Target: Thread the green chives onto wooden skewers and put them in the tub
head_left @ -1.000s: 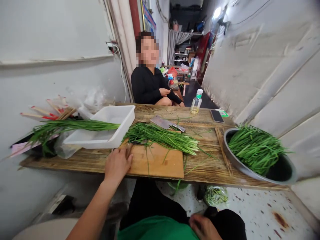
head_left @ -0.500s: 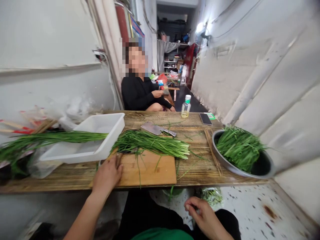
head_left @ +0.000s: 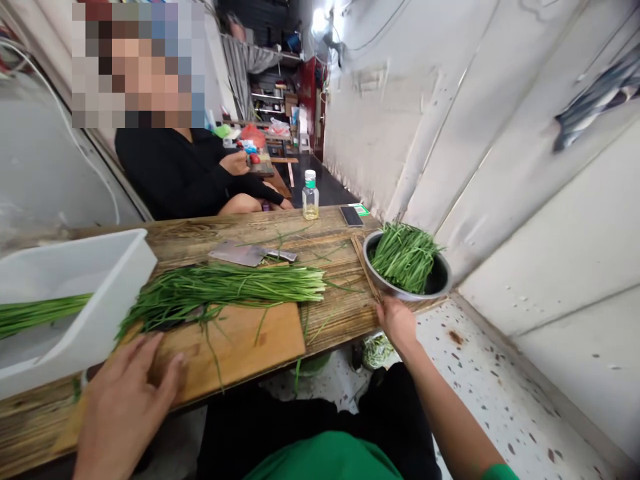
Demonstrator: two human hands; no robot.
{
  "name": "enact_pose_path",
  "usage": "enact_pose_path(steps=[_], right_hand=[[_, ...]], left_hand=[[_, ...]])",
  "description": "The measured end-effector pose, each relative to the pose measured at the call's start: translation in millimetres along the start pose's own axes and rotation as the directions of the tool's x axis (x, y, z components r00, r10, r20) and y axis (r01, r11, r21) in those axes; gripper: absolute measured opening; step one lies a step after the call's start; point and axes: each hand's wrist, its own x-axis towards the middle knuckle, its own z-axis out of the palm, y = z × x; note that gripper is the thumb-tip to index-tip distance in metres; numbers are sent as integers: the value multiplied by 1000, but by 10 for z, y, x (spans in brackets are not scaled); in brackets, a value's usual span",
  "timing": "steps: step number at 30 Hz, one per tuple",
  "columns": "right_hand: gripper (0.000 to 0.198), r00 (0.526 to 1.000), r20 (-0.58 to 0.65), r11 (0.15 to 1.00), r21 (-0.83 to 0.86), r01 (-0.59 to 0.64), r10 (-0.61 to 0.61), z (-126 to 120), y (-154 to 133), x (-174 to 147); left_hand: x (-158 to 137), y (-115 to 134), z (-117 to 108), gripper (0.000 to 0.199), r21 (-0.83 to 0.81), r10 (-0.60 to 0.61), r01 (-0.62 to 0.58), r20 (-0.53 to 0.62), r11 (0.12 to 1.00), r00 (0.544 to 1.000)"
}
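Observation:
My left hand (head_left: 127, 400) rests, fingers spread, on the left part of a wooden cutting board (head_left: 260, 333). A bunch of garlic chives (head_left: 240, 283) lies across the board's far side, pale ends to the right. Behind it is a cleaver (head_left: 245, 253), handle pointing right. At the table's front edge my right hand (head_left: 397, 323) closes around the near end of thin brown straw strips (head_left: 367, 270); its fingertips are partly hidden. Just beyond that hand stands a metal basin (head_left: 440, 283) holding cut chives (head_left: 406, 257).
A white plastic tray (head_left: 120, 280) with more chives stands at left. A bottle (head_left: 310, 197) and a phone (head_left: 351, 215) are at the table's far edge. Across the table sits a person in black (head_left: 175, 173). Walls stand close on both sides.
My right hand has moved from above my lap forward and right to the straw strips beside the basin. My left hand's fingers have spread on the board. The view has turned right.

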Motion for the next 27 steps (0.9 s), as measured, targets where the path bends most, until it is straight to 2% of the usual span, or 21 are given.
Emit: enact_pose_path(steps=[3, 7, 13, 18, 23, 25, 26, 27], right_hand=[[20, 1000, 8, 999, -32, -19, 19, 71, -31, 59], [21, 1000, -5, 999, -33, -5, 5, 128, -5, 99], [26, 998, 58, 1000, 4, -8, 7, 93, -49, 35], [22, 991, 127, 992, 118, -47, 32, -7, -73, -219], [20, 979, 203, 938, 336, -82, 13, -116, 46, -707], [17, 945, 327, 867, 476, -147, -19, -139, 136, -978], [15, 897, 437, 804, 554, -216, -60, -147, 185, -1118], [14, 817, 565, 728, 608, -316, -117, -155, 232, -1252]], left_hand=[[-37, 39, 28, 40, -35, 22, -23, -24, 999, 999], [-122, 44, 82, 37, -45, 6, -5, 20, 999, 1000], [-191, 163, 187, 28, -118, 58, -54, 33, 992, 998], [-203, 343, 265, 31, -195, 108, -99, 39, 976, 993], [-238, 564, 326, 31, -235, 148, -123, 90, 964, 985], [-241, 649, 366, 31, -271, 198, -160, 119, 949, 973], [-226, 689, 388, 31, -287, 226, -180, 135, 941, 965], [-196, 728, 410, 31, -299, 257, -204, 150, 932, 955]])
